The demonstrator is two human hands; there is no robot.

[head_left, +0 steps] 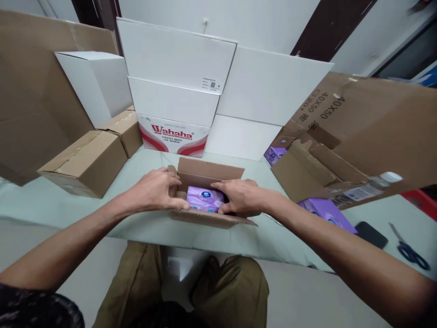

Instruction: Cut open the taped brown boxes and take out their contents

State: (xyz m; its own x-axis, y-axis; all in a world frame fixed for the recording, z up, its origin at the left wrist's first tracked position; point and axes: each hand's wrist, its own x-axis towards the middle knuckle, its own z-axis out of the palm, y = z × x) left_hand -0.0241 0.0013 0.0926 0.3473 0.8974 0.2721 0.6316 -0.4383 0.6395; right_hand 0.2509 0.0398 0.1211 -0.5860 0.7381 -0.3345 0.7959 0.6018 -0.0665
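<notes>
An opened cardboard box (211,169) sits on the table in front of me with its flaps spread. Inside it lies a purple tissue pack (205,200) with a round blue logo on top. My right hand (241,196) reaches in from the right, thumb and fingers closed about the right end of the pack. At the box's left end, my left hand (159,190) has its fingers curled over the wall, the thumb beside the pack's left edge. The right hand covers the box's right end.
Closed brown cartons (92,161) stand at the left. White boxes and a Wahaha carton (174,136) form a wall behind. To the right are an open carton (303,173), another purple pack (329,215), a dark flat object (370,234) and scissors (408,250).
</notes>
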